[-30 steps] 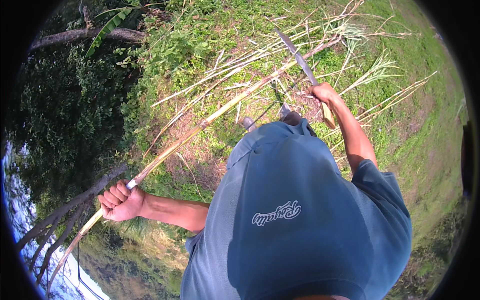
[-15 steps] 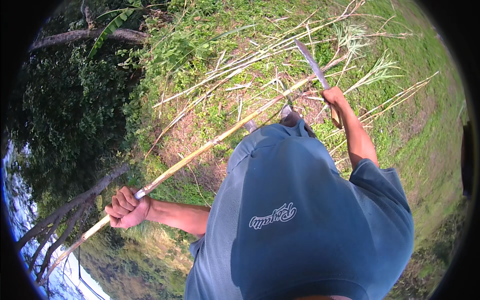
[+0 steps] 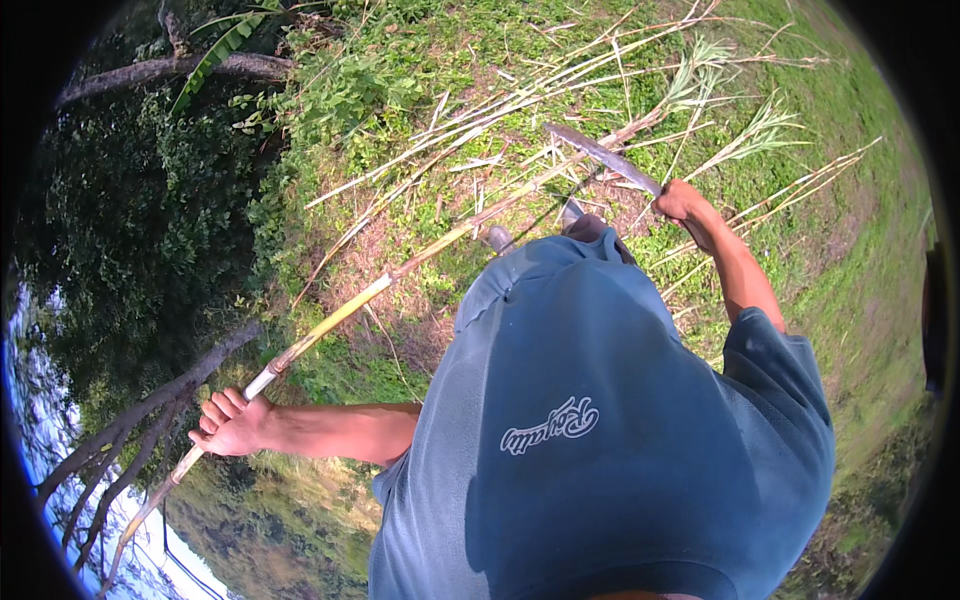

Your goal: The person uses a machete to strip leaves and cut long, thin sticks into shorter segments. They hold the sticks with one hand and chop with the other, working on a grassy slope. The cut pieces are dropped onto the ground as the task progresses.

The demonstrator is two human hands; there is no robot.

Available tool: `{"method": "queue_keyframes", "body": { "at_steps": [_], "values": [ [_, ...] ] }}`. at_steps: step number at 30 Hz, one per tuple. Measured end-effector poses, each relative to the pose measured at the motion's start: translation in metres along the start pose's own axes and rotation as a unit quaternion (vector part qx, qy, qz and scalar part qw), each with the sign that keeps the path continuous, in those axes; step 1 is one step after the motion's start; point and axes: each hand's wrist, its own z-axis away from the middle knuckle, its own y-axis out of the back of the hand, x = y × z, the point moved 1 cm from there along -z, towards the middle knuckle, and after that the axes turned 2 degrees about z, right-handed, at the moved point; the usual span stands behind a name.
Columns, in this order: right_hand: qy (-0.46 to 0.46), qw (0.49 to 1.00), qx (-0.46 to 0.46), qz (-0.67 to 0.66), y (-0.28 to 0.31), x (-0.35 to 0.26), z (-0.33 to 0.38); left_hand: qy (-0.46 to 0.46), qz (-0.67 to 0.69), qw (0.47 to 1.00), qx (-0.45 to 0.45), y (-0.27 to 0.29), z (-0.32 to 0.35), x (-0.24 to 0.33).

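Apparently the step in hand is working a long cane with a machete: the left hand is a closed fist wrapped around the pale stalk, and the right hand is closed about the machete's handle. From the left grip the cane runs up and rightward, past the shoes, to beyond the right grip; its other stretch slopes down and leftward from the fist. The blade reaches up and leftward from the right grip, crossing the line of the cane. The next move, I judge, calls for a firm left grip that stops the stalk from rolling, and a right-hand stroke that clears the shoes, which lie between the two grips. Whether the blade touches the cane or merely passes above it, I cannot tell. The right fist and wrist hide most of the handle; the cane's end below the left grip runs out to the dark rim; and up and away from the right grip its far end merges with loose stalks and a leafy tuft, so where it stops is hard to make out.
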Motion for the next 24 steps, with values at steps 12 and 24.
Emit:
{"method": "queue_keyframes", "body": {
  "at_steps": [12, 24],
  "values": [
    [0.145, 0.988, 0.038, -0.032, -0.044, -0.048, -0.025, 0.020, 0.270, 0.908, -0.320, 0.016, -0.013, 0.044],
    [0.123, 0.984, 0.078, -0.106, -0.051, -0.073, -0.036, -0.058, 0.071, 0.996, -0.011, 0.017, -0.023, 0.061]
  ]
}}
